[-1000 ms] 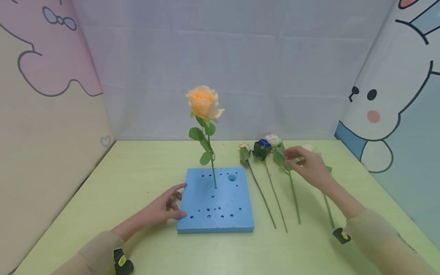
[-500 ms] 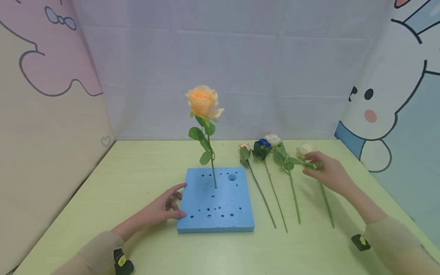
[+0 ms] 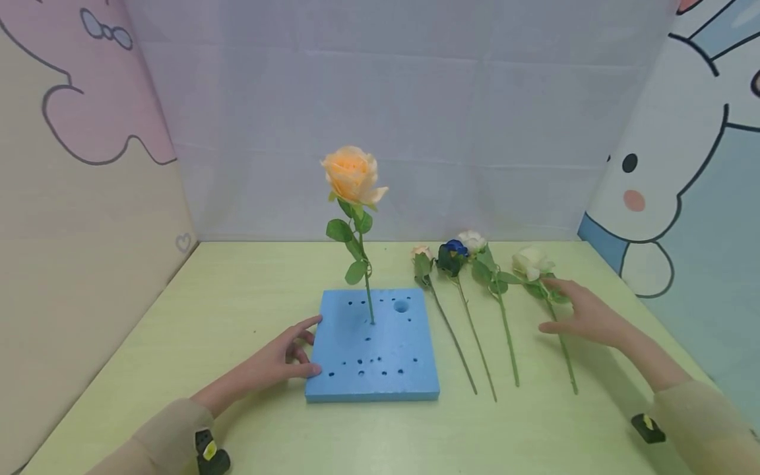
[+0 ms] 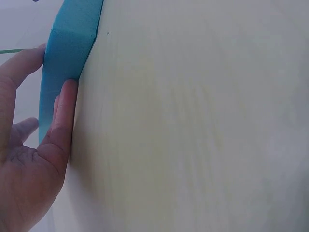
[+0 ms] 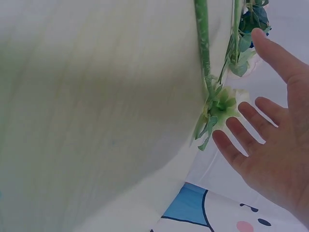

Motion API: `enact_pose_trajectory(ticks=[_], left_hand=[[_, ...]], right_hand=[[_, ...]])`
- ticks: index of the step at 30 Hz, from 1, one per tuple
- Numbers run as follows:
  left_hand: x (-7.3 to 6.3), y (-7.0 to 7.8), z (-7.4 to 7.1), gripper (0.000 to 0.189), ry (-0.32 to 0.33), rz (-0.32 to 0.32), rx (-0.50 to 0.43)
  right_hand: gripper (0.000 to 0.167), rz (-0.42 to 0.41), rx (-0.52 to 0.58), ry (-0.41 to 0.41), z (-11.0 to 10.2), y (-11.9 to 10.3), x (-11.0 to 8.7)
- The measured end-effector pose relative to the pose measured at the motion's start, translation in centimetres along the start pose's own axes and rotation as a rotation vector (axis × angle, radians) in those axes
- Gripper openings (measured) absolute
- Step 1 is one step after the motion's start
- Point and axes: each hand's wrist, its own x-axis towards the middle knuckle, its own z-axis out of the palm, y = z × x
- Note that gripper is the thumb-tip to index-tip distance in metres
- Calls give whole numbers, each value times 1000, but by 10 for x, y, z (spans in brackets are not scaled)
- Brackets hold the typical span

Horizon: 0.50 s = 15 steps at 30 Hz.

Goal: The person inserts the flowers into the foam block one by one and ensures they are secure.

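Blue block (image 3: pixel 394 340) sits nearest, touched on its left side by the relaxed fingers of the left hand (image 3: pixel 274 359); an orange rose (image 3: pixel 351 177) stands upright in it. Rightward, the right hand (image 3: pixel 584 318), spread and holding nothing, hangs over the stem of a white rose (image 3: pixel 531 261), bloom just beyond. Farther, between the hands, are heads of a pale rose (image 3: pixel 422 253), blue rose (image 3: pixel 454 249) and second white rose (image 3: pixel 472 241)

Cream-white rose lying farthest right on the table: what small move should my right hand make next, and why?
Perhaps curl the right hand around the slender green stem of the cream-white rose. That hand is spread open, holding nothing, near that flower, while the left hand touches the square blue foam-like block, where one peach rose stands upright and several holes are unfilled.
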Motion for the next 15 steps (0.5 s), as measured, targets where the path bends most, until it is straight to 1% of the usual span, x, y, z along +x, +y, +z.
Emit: enact_pose_trajectory(ticks=[6,10,15], left_hand=[[0,-1,0,90,-4,10,2],[-1,-1,1,90,-1,-1,2],[-1,0,1,91,6,-6,3]], right_hand=[[96,8,12,-19,2,12,-2],[93,9,15,-39,3,18,-3],[86,16,22,-47,4,23,-4]])
